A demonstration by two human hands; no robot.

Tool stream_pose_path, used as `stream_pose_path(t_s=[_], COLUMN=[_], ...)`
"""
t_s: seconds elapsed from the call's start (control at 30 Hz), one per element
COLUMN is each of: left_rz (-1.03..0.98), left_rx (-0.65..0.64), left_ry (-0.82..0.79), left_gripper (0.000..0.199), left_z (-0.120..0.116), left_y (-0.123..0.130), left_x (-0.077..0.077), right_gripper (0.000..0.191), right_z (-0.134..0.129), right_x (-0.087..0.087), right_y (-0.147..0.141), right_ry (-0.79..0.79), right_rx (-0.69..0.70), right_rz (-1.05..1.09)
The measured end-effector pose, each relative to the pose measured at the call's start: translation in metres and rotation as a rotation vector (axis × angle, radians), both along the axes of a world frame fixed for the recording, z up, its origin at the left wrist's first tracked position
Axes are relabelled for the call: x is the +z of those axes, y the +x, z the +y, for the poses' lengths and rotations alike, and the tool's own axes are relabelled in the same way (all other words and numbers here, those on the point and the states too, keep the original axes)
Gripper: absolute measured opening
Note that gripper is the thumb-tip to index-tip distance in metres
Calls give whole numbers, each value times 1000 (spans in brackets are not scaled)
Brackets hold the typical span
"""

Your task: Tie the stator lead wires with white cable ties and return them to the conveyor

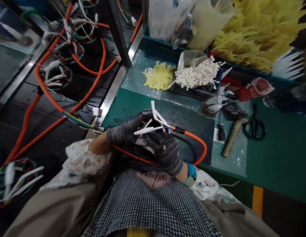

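Note:
Both hands wear dark grey knit gloves and are closed around a round wound motor stator (153,123) in front of my body. My left hand (127,130) wraps its far left side, fingers curled over the rim. On the near right side lies my right hand (166,151), its fingers bent against the stator, most of whose body they hide. White sleeved leads (145,130) stick out of the top. Thin coloured wires run from there through a black fitting (179,129) into an orange cable (201,143), which loops back under my right wrist.
Several similar stators (60,77) with orange cables stand on the dark roller conveyor (27,113) at left. On the green bench (286,141) are yellow cut pieces (160,76), white sticks (194,74), a screwdriver (221,130), a rod (233,138), scissors (254,126) and crates (156,49) behind.

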State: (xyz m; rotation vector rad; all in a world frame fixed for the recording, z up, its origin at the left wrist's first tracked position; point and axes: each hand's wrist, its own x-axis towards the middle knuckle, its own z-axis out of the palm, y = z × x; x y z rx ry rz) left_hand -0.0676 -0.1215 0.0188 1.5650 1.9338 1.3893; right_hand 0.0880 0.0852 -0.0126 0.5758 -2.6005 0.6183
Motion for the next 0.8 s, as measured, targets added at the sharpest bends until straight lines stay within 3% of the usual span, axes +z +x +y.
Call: stream_pose_path(t_s=[0.1, 0.27, 0.43, 0.6, 0.67, 0.8], left_rz=[118, 94, 40, 10, 32, 191], left_rx=[15, 109, 193, 290, 315, 355], left_ry=[-42, -99, -92, -64, -65, -88], left_gripper=[101, 109, 93, 86, 86, 90], left_z=[-10, -17, -15, -8, -2, 12], left_y=[18, 36, 49, 62, 67, 76], left_x=[8, 6, 3, 2, 3, 6], right_gripper=[32, 33, 30, 28, 32, 48], right_z=[0, -1, -3, 20, 29, 36], right_x=[0, 9, 16, 28, 32, 30], right_y=[17, 16, 9, 20, 25, 21], right_ry=[-36, -189, -138, -185, -200, -196], right_rx=[19, 91, 60, 155, 97, -154], right_rz=[74, 24, 88, 95, 103, 41])
